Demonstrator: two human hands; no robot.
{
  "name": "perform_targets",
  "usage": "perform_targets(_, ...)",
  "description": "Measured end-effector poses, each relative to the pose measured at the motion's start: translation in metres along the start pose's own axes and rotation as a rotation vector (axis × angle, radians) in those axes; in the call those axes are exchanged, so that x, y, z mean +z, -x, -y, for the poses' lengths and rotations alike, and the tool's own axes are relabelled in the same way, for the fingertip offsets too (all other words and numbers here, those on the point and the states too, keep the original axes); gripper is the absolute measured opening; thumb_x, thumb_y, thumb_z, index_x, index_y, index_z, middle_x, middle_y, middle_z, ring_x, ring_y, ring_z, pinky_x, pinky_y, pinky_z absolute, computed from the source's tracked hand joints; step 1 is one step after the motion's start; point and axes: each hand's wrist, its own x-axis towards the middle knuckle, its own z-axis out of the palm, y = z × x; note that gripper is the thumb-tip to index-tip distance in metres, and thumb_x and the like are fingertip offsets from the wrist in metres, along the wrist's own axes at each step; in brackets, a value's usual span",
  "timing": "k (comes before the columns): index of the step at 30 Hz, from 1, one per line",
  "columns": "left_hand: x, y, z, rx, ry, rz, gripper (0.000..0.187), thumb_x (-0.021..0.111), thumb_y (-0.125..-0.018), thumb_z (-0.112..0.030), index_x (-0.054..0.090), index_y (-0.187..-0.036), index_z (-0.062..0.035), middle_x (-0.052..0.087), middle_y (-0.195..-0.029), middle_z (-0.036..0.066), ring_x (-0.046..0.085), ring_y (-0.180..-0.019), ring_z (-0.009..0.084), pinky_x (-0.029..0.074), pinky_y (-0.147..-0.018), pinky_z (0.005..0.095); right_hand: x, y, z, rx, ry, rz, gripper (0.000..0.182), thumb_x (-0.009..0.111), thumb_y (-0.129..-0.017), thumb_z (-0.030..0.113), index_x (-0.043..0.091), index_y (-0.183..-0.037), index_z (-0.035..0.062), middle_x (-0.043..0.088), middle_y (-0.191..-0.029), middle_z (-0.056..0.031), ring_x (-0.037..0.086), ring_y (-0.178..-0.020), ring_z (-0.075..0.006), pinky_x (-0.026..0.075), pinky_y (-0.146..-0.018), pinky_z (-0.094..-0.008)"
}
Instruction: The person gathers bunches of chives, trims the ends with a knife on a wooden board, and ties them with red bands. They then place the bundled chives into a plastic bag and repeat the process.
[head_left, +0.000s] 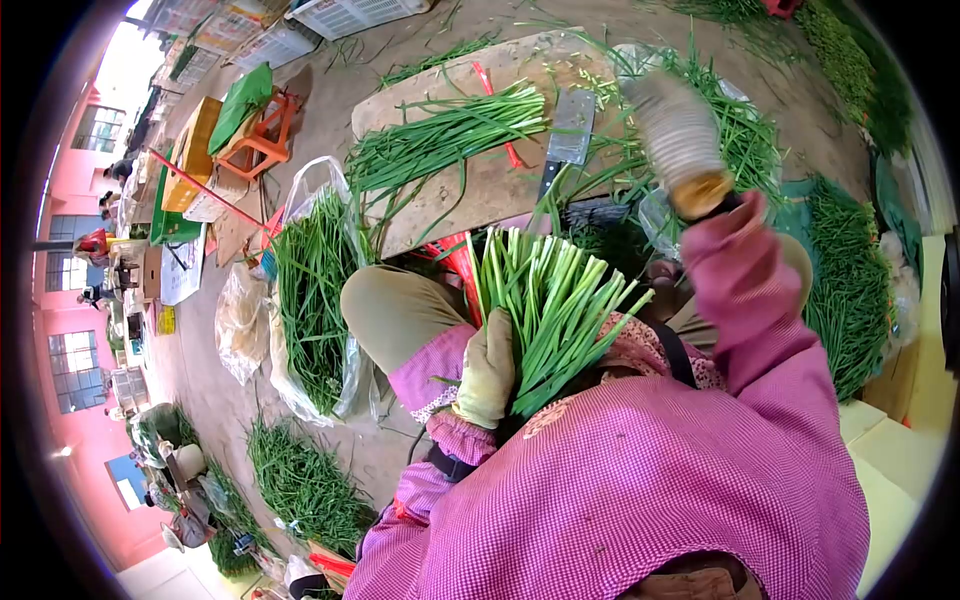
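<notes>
My left hand (488, 370), in a pale work glove, is wrapped round a bunch of garlic chives (548, 300) against my lap, the pale cut ends pointing up and away. My right hand (672, 125), in a striped glove, is raised at the right of the wooden board (425, 215), near a heap of loose chives (735, 125). It is smeared by motion, so I cannot see its fingers or anything in them. On the board lie another bunch of chives (450, 140), over a red strip (484, 78), and a cleaver (572, 125) with a black handle.
A clear plastic bag of greens (315, 290) stands left of my knee. More greens lie on the floor (305, 480) and at the right (850, 285). An orange stool (262, 140) and yellow crate (193, 150) are at the back left. Other people are at the far left.
</notes>
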Motion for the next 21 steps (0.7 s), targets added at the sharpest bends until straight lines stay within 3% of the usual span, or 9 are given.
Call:
perform_targets(3,-0.003,-0.001,0.003,-0.018,0.006,0.03,0.046,0.043,-0.104,-0.035,0.063,-0.094,0.0047,0.059,-0.071,0.01,0.053,-0.068,0.0172,0.045,-0.066,0.0344,-0.071,-0.037,-0.043,0.011,0.379,-0.253,0.041,0.053,-0.095,0.044,0.067,-0.113,0.0107,0.067,-0.106,-0.0183,0.063,-0.099,-0.0359,0.049,-0.087,-0.0416)
perform_targets(6,0.003,-0.001,-0.001,0.02,0.037,0.01,0.044,0.043,-0.104,-0.034,0.063,-0.094,0.0043,0.059,-0.071,0.009,0.052,-0.069,0.0164,0.045,-0.067,0.034,-0.092,-0.042,-0.033,-0.002,0.712,-0.177,0.041,0.057,-0.093,0.043,0.067,-0.114,0.0094,0.067,-0.108,-0.0173,0.063,-0.101,-0.0355,0.049,-0.089,-0.041)
perform_targets(9,0.006,-0.002,-0.004,0.008,0.027,0.068,0.043,0.042,-0.105,-0.033,0.062,-0.094,0.0035,0.059,-0.072,0.009,0.052,-0.069,0.0166,0.044,-0.066,0.0342,-0.033,0.001,0.003,-0.182,-0.032,0.221,0.06,0.067,-0.085,0.054,0.064,-0.116,0.0021,0.062,-0.116,-0.0214,0.059,-0.111,-0.0352,0.048,-0.093,-0.0414)
perform_targets(10,0.007,-0.001,-0.006,0.007,0.023,0.069,0.043,0.042,-0.105,-0.033,0.062,-0.094,0.0035,0.059,-0.072,0.009,0.052,-0.069,0.0166,0.044,-0.066,0.0342,-0.024,0.027,0.037,-0.083,-0.341,0.531,0.063,0.068,-0.082,0.056,0.064,-0.115,0.0024,0.063,-0.116,-0.0205,0.06,-0.11,-0.0355,0.047,-0.094,-0.0422)
perform_targets(13,0.005,0.002,-0.015,0.013,0.01,0.075,0.041,0.042,-0.105,-0.032,0.062,-0.095,0.0029,0.059,-0.072,0.01,0.052,-0.069,0.0175,0.044,-0.066,0.0345,0.041,0.072,0.058,-0.457,-0.167,0.572,0.053,0.069,-0.081,0.051,0.068,-0.104,0.0033,0.064,-0.109,-0.0211,0.06,-0.107,-0.0376,0.048,-0.093,-0.0434)
perform_targets(15,0.003,0.005,-0.02,0.008,-0.096,0.057,0.041,0.042,-0.105,-0.032,0.062,-0.095,0.0029,0.059,-0.072,0.01,0.052,-0.069,0.0186,0.044,-0.066,0.0349,0.06,0.081,0.061,-0.555,-0.085,0.559,0.043,0.066,-0.084,0.043,0.069,-0.101,0.0035,0.066,-0.102,-0.0207,0.061,-0.103,-0.0379,0.049,-0.09,-0.0439)
perform_targets(16,0.003,0.005,-0.019,0.009,-0.095,0.056,0.041,0.042,-0.105,-0.032,0.062,-0.095,0.0029,0.059,-0.072,0.01,0.052,-0.069,0.0186,0.044,-0.066,0.0349,0.058,0.08,0.064,-0.425,-0.125,0.738,0.036,0.062,-0.087,0.037,0.068,-0.102,0.0053,0.067,-0.095,-0.0191,0.062,-0.097,-0.0378,0.049,-0.087,-0.0454)
perform_targets(20,0.002,0.004,-0.005,0.104,-0.111,0.02,0.04,0.043,-0.104,-0.032,0.061,-0.095,0.0029,0.058,-0.073,0.01,0.052,-0.069,0.0191,0.044,-0.065,0.0354,0.056,0.076,0.056,-0.492,-0.205,0.72,0.015,0.068,-0.08,0.019,0.066,-0.08,0.004,0.059,-0.092,-0.0137,0.059,-0.093,-0.0331,0.05,-0.081,-0.0422)
perform_targets(21,0.001,0.002,0.002,0.07,-0.068,0.054,0.04,0.044,-0.104,-0.032,0.061,-0.096,0.0027,0.058,-0.073,0.01,0.051,-0.068,0.0186,0.044,-0.065,0.0354,0.052,0.076,0.053,-0.37,-0.267,0.73,0.014,0.067,-0.08,0.018,0.067,-0.078,0.0041,0.062,-0.09,-0.0146,0.06,-0.09,-0.0328,0.05,-0.08,-0.0425)
